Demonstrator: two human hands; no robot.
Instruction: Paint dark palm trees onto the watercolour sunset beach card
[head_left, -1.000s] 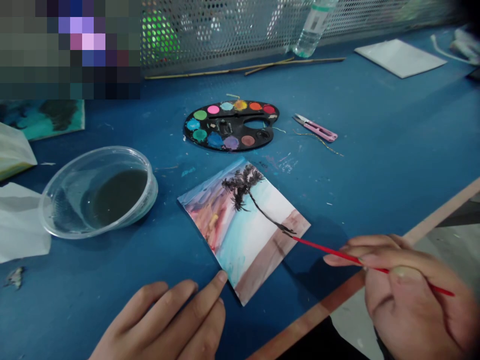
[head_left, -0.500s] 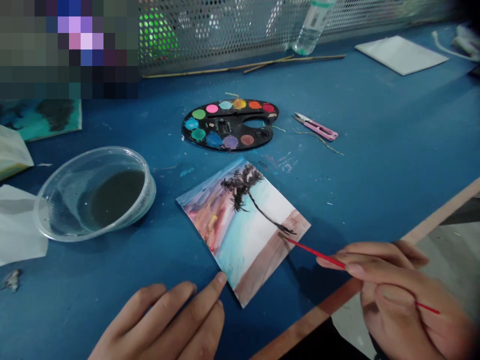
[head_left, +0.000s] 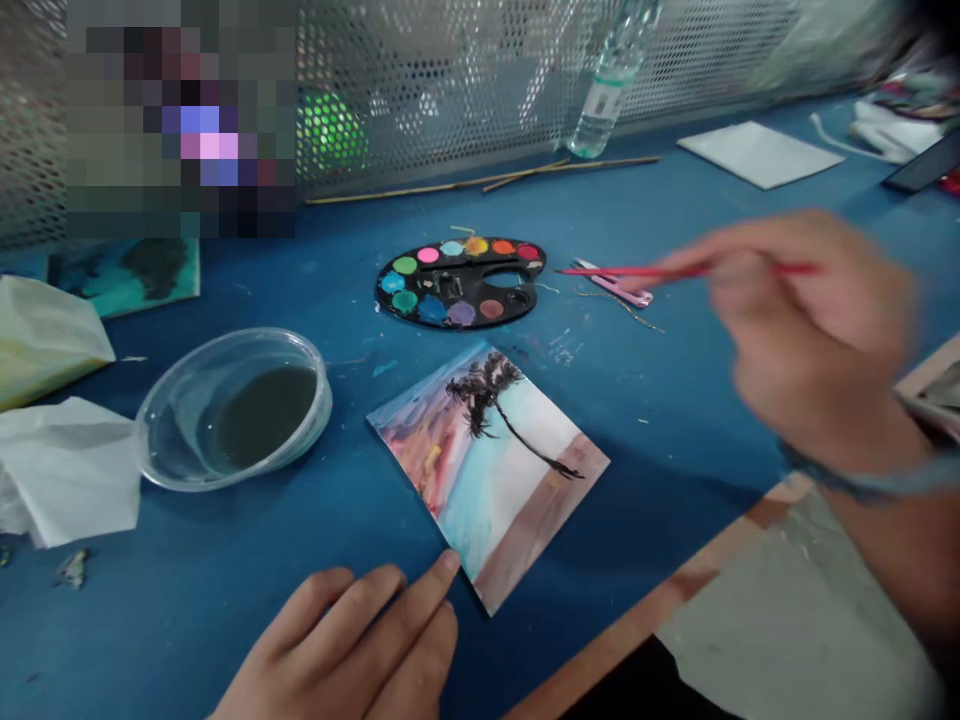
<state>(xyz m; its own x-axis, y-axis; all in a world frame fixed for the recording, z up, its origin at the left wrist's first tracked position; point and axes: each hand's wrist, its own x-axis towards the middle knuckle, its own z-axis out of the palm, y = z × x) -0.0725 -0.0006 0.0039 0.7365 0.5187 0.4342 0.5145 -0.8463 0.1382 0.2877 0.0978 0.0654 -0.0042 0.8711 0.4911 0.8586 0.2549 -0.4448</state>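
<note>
**Me:** I've got the feed up. Where's the painted card?

**Second operator:** Flat on the blue table, low and central in my view, turned diagonally with one corner toward the person. It's close to square, so I can't tell you its long axis.

**Me:** Which hand is nearer?

**Second operator:** The left hand. Its fingers are relaxed and slightly spread, and the forefinger touches the card's lower-left edge.

**Me:** And the right hand?

**Second operator:** It's raised and blurred, up and to the right of the card, well clear of it. I can't make out each finger, but it's closed narrowly around a red brush.

**Me:** Which way does the brush point?

**Second operator:** Left, away from the card, with its tip just above the pink snips in my view. The palette is just beyond, and a tub of murky water sits left of the card.
</note>
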